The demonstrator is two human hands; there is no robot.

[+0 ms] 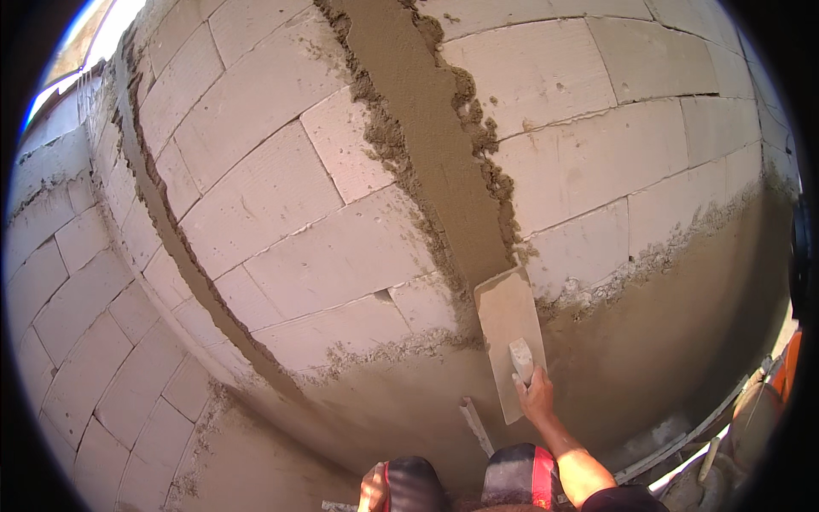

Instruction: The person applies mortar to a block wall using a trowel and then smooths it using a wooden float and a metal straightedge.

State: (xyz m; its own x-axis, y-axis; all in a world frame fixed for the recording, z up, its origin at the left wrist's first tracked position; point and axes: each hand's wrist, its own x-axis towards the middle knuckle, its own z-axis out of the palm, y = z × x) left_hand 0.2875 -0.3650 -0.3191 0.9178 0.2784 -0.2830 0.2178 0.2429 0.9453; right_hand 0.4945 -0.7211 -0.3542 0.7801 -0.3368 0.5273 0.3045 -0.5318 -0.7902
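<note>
At the bottom centre of the frame the left hand rests by a dark knee, its grip too cut off to tell. Right of it, the right hand closes around the handle of a plastering trowel, blade flat against the block wall. Its long axis runs near upright, the top end tilted slightly left, at the foot of a mortar strip.

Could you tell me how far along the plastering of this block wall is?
Done: the lower wall plaster and a vertical mortar strip. In hand: the right hand presses a trowel at the strip's foot; the left hand is low. Left: bare blocks on both sides.
</note>
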